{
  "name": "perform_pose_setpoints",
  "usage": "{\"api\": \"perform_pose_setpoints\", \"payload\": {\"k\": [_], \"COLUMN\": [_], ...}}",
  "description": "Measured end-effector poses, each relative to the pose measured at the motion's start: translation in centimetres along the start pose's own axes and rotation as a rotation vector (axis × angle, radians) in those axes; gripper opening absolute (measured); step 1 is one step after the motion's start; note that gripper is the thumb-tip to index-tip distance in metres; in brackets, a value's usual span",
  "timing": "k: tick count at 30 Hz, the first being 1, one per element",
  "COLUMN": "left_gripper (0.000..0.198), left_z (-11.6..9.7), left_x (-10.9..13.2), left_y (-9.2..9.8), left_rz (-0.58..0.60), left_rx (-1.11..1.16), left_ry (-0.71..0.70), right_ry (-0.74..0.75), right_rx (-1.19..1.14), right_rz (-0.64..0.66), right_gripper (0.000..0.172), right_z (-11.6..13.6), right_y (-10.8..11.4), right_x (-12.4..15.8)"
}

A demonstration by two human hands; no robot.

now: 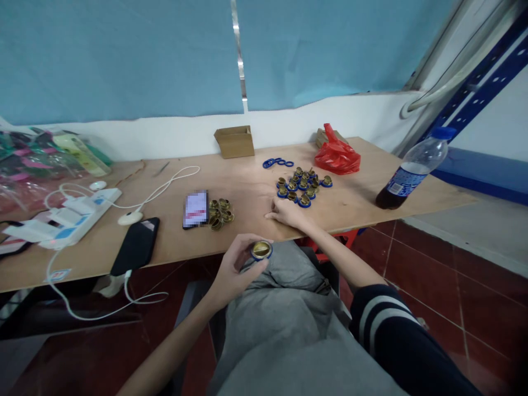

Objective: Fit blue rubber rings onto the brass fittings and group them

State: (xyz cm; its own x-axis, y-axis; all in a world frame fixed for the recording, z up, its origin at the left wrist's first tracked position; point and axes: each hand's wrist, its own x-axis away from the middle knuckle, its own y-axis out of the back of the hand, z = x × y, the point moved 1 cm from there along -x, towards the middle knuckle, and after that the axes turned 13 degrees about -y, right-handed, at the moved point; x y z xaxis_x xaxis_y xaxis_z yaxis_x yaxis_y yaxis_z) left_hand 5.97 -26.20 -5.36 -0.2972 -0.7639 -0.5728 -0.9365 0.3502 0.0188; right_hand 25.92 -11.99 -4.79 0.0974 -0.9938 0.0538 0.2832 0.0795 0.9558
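Note:
A round brass-coloured metal piece with a blue ring about its rim [261, 250] is held between the thumb and fingers of my left hand [235, 269], just off the table's front edge above my lap. My right hand [289, 213] rests on the tabletop with its fingers curled together; whatever they may hold is hidden. Just beyond it lies a cluster of brass-coloured pieces with blue rings [304, 184]. Several loose blue rings [277, 163] lie farther back. To the left, brass-coloured pieces without visible blue rings [220, 213] sit beside a phone with a lit screen [196, 209].
A bottle of dark drink [406, 179] stands at the table's right, with a red plastic bag [337, 155] behind. A small cardboard box [235, 142] is by the wall. A black phone [136, 246], cables and a white power strip [82, 217] occupy the left side.

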Motion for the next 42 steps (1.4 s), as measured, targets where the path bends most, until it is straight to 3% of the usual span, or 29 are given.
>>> {"api": "perform_pose_setpoints", "payload": {"k": [26,36,42], "left_gripper": [0.032,0.032,0.050], "left_z": [2.4,1.3,0.5], "left_x": [-2.3,-1.4,-0.3], "left_y": [0.9,0.4,-0.3], "left_rz": [0.002,0.002,-0.020], "left_rx": [0.042,-0.006,-0.055], "left_ry": [0.028,0.009,0.032], "right_ry": [0.059,0.067,0.087], "right_rx": [-0.060,-0.055,-0.142], "right_rz": [0.026,-0.017,-0.042], "right_gripper": [0.019,0.018,0.011], "right_z": [-0.3,0.4,-0.4], "right_y": [0.0,-0.1,-0.2], "right_x": [0.1,1.0,1.7]}}
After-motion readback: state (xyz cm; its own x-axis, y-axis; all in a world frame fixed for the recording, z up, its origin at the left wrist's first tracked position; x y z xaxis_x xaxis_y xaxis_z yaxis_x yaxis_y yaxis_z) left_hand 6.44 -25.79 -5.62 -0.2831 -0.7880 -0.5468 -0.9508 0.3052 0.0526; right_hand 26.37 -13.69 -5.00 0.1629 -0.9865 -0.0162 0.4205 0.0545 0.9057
